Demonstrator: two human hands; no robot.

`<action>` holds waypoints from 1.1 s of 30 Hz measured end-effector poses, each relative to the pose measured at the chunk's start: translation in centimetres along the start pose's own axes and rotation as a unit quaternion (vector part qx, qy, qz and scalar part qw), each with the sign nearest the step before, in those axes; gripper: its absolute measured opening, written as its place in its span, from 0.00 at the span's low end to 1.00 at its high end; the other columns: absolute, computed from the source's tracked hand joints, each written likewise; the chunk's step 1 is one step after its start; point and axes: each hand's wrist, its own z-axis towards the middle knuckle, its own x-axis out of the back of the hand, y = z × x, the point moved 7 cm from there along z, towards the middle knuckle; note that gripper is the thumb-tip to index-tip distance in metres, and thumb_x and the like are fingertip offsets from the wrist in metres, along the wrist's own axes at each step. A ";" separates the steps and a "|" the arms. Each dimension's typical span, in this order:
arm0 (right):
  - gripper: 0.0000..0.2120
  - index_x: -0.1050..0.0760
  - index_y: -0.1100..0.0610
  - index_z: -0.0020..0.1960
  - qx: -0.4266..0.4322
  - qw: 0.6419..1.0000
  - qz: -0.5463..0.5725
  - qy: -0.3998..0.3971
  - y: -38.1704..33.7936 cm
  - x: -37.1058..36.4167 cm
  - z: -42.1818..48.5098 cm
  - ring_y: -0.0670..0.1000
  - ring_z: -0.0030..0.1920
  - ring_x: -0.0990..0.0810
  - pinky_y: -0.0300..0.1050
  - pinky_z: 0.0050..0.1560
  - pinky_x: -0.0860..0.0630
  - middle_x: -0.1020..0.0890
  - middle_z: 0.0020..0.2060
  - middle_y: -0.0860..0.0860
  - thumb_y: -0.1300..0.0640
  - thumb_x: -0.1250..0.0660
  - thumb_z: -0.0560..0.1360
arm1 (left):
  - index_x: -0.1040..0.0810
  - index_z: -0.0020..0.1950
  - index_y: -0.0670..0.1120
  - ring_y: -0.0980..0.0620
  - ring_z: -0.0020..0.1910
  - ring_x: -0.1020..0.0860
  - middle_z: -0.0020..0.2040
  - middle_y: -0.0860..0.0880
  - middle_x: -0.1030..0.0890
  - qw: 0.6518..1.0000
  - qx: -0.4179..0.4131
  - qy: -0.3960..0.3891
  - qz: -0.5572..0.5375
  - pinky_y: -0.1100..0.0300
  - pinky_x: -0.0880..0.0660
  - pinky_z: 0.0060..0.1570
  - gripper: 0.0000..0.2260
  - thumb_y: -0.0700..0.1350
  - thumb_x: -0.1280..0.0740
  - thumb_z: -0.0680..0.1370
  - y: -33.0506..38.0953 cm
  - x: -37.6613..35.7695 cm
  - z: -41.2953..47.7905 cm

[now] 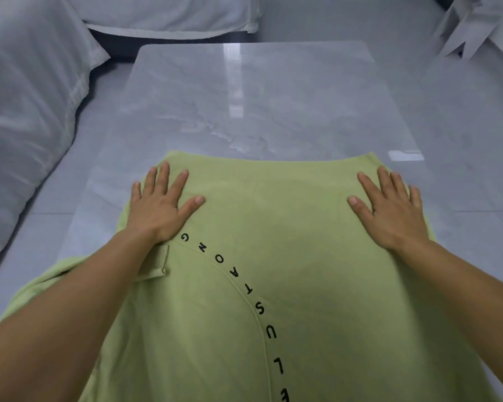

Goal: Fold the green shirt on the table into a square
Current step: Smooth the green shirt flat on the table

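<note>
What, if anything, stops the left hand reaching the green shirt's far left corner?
Probably nothing, so likely yes: the left hand lies flat on the green shirt, just short of its far left corner, with only table beyond it.

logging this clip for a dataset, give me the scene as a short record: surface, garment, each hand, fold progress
surface: glossy grey table
garment: green shirt spread flat, curved line of black letters facing up
left hand: rests flat, fingers spread, near the shirt's far left corner
right hand: rests flat, fingers spread, near the far right corner
fold progress: not yet a square; shirt runs past the frame's bottom edge
</note>
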 end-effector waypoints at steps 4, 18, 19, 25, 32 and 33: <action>0.38 0.55 0.43 0.75 0.021 1.000 0.011 -0.010 -0.4 0.8 -1.0 0.49 0.75 0.62 0.52 0.72 0.66 0.58 0.76 0.50 0.30 0.66 0.68 | 0.56 0.76 0.55 0.52 0.75 0.63 0.77 0.49 0.60 0.999 -0.026 0.042 -0.014 0.47 0.68 0.70 0.38 0.71 0.63 0.69 0.4 -0.5 -4.2; 0.41 0.58 0.45 0.76 0.018 0.999 0.003 -0.035 -0.5 0.2 -4.3 0.49 0.75 0.62 0.51 0.74 0.63 0.59 0.76 0.51 0.30 0.67 0.66 | 0.56 0.76 0.55 0.54 0.75 0.62 0.77 0.49 0.59 0.997 -0.069 0.005 -0.024 0.48 0.68 0.70 0.39 0.71 0.64 0.69 -0.3 0.9 -7.6; 0.41 0.57 0.47 0.76 0.007 0.999 0.030 -0.015 -1.0 0.9 -5.3 0.50 0.75 0.62 0.50 0.74 0.63 0.58 0.76 0.52 0.31 0.67 0.67 | 0.52 0.76 0.53 0.53 0.75 0.58 0.77 0.47 0.55 0.993 -0.098 0.048 -0.040 0.50 0.66 0.71 0.38 0.71 0.63 0.71 0.4 1.6 -10.2; 0.37 0.47 0.52 0.75 0.041 0.998 0.048 -0.001 -4.9 -1.9 -19.0 0.50 0.75 0.53 0.41 0.71 0.64 0.48 0.75 0.54 0.32 0.66 0.73 | 0.40 0.73 0.52 0.51 0.76 0.51 0.77 0.51 0.47 0.987 -0.146 0.051 -0.029 0.46 0.53 0.70 0.28 0.65 0.55 0.78 0.1 -3.9 -24.3; 0.40 0.46 0.54 0.75 0.025 0.999 0.048 -0.004 -4.8 -2.0 -21.4 0.47 0.75 0.56 0.38 0.69 0.71 0.50 0.74 0.53 0.33 0.70 0.73 | 0.39 0.73 0.53 0.55 0.72 0.43 0.74 0.54 0.41 0.996 -0.057 -0.017 -0.071 0.59 0.56 0.68 0.26 0.63 0.56 0.79 -1.1 -1.8 -25.9; 0.38 0.44 0.54 0.75 0.033 0.997 0.073 -0.010 -5.6 -2.2 -22.8 0.46 0.75 0.57 0.39 0.70 0.68 0.48 0.75 0.53 0.34 0.67 0.75 | 0.38 0.72 0.52 0.56 0.72 0.43 0.72 0.54 0.38 0.995 -0.033 -0.020 -0.095 0.60 0.55 0.68 0.26 0.63 0.56 0.79 -1.7 -1.7 -27.0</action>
